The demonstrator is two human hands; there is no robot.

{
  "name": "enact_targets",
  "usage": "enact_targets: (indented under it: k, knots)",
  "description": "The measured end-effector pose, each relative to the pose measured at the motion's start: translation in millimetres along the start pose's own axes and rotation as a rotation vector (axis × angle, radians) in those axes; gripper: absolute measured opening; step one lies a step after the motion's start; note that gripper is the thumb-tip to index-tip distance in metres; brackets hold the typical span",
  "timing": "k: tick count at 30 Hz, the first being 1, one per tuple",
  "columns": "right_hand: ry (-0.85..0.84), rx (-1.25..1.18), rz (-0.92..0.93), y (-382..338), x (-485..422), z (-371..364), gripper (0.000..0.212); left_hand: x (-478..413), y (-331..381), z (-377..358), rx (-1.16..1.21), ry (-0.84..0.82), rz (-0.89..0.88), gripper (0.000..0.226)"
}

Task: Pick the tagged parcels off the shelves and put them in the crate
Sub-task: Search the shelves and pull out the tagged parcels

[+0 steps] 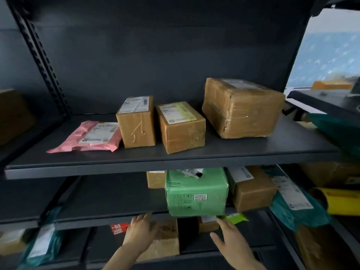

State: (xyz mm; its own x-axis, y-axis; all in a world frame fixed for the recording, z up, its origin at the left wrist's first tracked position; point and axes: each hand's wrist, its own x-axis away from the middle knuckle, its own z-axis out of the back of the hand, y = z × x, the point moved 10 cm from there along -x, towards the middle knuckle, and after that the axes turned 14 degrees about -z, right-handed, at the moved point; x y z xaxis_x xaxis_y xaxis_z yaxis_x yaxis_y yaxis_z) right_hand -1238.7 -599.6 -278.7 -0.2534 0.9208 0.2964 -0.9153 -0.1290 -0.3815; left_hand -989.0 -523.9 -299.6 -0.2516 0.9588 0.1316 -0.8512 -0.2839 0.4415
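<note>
Head view: three brown boxes (136,123), one pink mailer (91,136)

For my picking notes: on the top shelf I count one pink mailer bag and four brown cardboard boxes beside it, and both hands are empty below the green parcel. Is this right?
Not quite: the head view shows three brown cardboard boxes beside the pink mailer bag on the top shelf, not four. The rest stands: the left hand and right hand are empty below the green parcel.
</note>
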Motion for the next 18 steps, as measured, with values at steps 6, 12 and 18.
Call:
enact_targets:
  k: [6,12,18]
  knots:
    - [0.05,-0.013,-0.049,-3,-2,-10,0.054,6,-12,13,-0.022,0.005,0.024,0.054]
    - [0.204,-0.147,-0.192,22,-8,9,0.056,-9,-40,35,0.033,0.087,0.001,0.061]
    - [0.235,-0.331,-0.242,29,-16,9,0.065,-53,-45,42,0.235,0.215,-0.014,0.064]
